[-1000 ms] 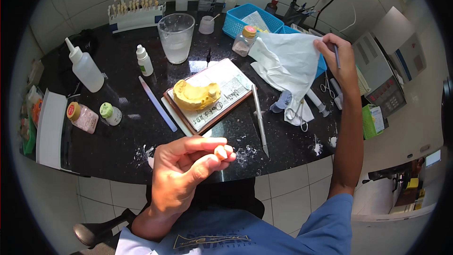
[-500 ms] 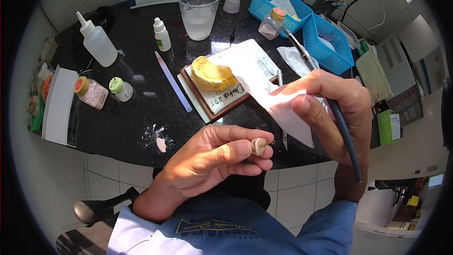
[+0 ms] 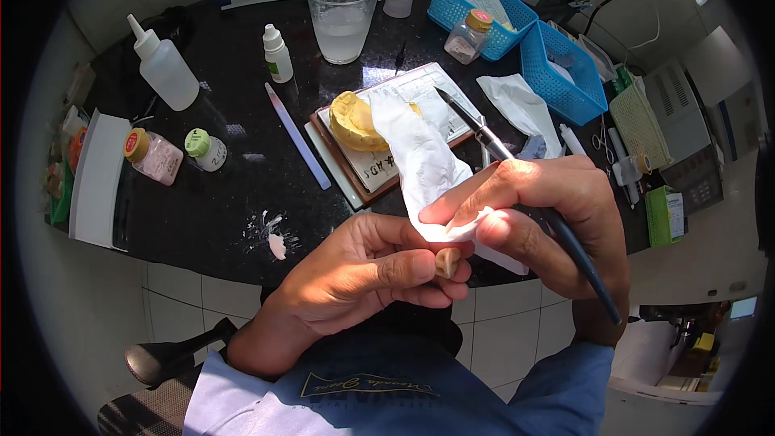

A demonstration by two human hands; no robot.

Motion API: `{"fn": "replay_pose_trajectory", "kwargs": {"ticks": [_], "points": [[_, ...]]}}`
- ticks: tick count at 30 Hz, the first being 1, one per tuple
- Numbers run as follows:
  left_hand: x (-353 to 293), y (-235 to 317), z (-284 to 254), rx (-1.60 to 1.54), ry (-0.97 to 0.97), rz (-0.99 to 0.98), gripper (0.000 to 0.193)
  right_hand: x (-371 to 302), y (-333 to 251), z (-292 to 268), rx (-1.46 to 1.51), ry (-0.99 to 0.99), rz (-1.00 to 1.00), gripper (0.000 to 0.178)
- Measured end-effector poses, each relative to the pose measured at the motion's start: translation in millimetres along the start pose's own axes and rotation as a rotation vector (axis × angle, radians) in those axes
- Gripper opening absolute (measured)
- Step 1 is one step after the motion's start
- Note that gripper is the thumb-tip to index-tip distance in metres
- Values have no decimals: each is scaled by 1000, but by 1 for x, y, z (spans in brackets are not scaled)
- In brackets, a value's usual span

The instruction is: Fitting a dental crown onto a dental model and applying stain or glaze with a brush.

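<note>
Between the thumb and fingers of my left hand (image 3: 363, 270) is a small ivory-coloured dental crown (image 3: 446, 262). My right hand (image 3: 549, 218) pinches a white tissue (image 3: 416, 157) just above the crown, close to my left fingertips. A dark-handled brush (image 3: 494, 145) also lies in my right hand, its tip slanting up and away to the left. Under the tissue's far end, partly covered, a yellow dental cast (image 3: 355, 123) rests on a brown-edged pad (image 3: 379, 182) with papers.
A glass of cloudy water (image 3: 343, 20), a small dropper bottle (image 3: 277, 55) and a squeeze bottle (image 3: 165, 64) stand farther back. Powder jars (image 3: 153, 157) are at left, with pink-white powder (image 3: 277, 246) near the front edge. Blue baskets (image 3: 563, 73) stand at right.
My right hand has come down and left, bringing the tissue to the crown and lowering the brush. The tissue now covers part of the cast. My left hand stays nearly still.
</note>
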State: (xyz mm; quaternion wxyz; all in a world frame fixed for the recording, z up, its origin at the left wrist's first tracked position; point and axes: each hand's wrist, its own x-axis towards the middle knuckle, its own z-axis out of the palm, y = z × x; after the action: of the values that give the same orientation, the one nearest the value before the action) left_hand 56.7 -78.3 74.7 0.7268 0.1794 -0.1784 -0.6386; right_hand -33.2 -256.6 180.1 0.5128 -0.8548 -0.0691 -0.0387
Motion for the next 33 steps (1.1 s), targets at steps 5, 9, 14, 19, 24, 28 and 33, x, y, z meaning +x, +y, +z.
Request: {"fn": "replay_pose_trajectory", "kwargs": {"ticks": [5, 9, 14, 19, 24, 28, 33], "points": [[-3, 1, 1, 3, 8, 5, 29, 0, 0, 3, -34, -26, -27, 22], [-1, 0, 1, -3, -1, -1, 28, -3, -1, 2, -45, -18, -35, 21], [-2, 2, 0, -3, 2, -2, 29, -4, 2, 4, -30, -15, -48, 23], [-2, -1, 16, 12, 141, 67, 26, 2, 9, -10, -82, 475, 2, 25], [-15, -4, 25, 165, 238, 336, 26, 20, 35, -78, -290, 777, -22, 34], [-34, 4, 20, 267, 247, 633, 27, 0, 27, -104, -743, 1136, -217, 32], [-46, 15, 9, 368, 476, 876, 19, -4, 11, -63, -378, 763, -117, 28]]}}
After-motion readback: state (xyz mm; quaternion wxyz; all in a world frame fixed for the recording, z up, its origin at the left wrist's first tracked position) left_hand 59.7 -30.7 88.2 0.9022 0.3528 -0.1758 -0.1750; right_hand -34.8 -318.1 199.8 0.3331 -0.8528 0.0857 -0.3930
